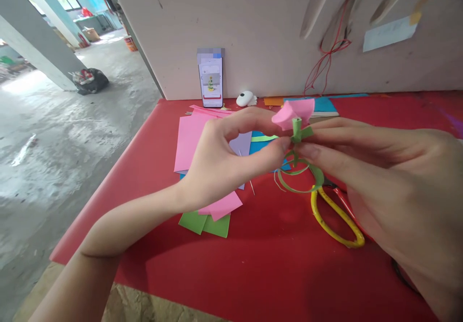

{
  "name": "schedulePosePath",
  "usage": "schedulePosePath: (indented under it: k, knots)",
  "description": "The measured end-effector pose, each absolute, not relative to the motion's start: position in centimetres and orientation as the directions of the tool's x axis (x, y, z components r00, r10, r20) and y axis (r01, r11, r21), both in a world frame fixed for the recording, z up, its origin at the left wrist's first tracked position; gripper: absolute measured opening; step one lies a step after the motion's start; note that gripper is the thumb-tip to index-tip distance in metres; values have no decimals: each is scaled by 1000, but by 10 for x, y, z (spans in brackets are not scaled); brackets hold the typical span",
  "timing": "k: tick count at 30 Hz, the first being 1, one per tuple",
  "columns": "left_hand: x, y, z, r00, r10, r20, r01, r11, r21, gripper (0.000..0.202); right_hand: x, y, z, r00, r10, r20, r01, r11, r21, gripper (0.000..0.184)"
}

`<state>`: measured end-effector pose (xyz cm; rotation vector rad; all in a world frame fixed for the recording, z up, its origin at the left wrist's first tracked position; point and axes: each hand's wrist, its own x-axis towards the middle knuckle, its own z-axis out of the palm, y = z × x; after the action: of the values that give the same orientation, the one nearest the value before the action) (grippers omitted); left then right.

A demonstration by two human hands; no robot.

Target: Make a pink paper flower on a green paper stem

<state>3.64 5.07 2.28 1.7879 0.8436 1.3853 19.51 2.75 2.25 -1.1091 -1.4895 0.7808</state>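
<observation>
A pink paper flower (292,113) sits on a green paper stem (297,131), held up above the red table (253,254). My left hand (224,158) pinches the stem from the left with thumb and fingers closed. From the right, my right hand (390,177) grips the same stem just under the bloom. A curled green paper strip (298,180) hangs loose from the stem below my fingers.
Sheets of pink (190,139), green (206,223), lilac and blue paper lie on the table. Yellow-handled scissors (334,216) rest under my right hand. A phone (211,83) leans on the wooden board behind, beside a small white object (246,99). The table edge drops to a concrete floor at left.
</observation>
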Motion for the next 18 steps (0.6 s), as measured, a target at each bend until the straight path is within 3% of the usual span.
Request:
schedulePosePath:
  k: [12, 18]
  knots:
    - [40, 53, 12, 143, 839, 525, -65, -522, 851, 11, 195, 23, 21, -5, 873, 488, 352, 458, -816, 24]
    - [41, 51, 9, 173, 886, 430, -151, -408, 900, 10, 196, 20, 20, -16, 837, 546, 409, 504, -760, 21]
